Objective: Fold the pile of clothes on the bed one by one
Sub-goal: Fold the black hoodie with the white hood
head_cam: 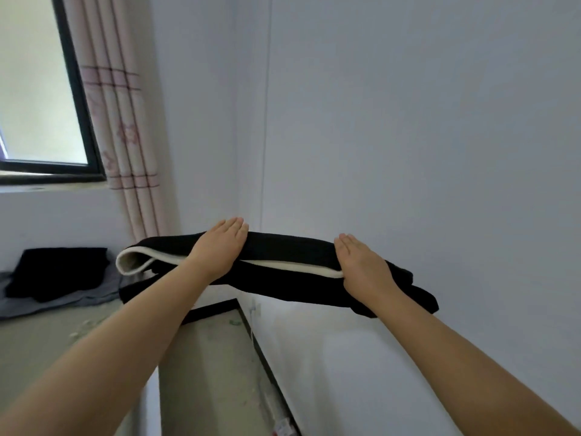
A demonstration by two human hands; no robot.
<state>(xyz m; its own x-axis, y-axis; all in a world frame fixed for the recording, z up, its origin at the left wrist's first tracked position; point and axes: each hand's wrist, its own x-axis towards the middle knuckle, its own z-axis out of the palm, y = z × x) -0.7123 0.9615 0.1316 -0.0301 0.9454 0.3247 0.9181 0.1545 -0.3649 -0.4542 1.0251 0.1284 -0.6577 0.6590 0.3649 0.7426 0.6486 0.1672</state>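
Note:
A folded black garment with a white lining [283, 265] hangs in the air in front of me, held flat between both hands. My left hand [220, 250] lies on its top near the left half, fingers straight and together. My right hand [361, 269] grips its right end, palm on top, with the thumb hidden under the cloth. The garment's white edge curls out at the left end. A dark folded piece [59, 272] lies on grey cloth [56, 302] at the far left on the bed [41, 341].
A white wall fills the right and centre. A window [34, 89] with a pink patterned curtain [122, 127] is at the upper left. Below the garment runs a gap of bare floor [217, 366] with a dark skirting strip along the wall.

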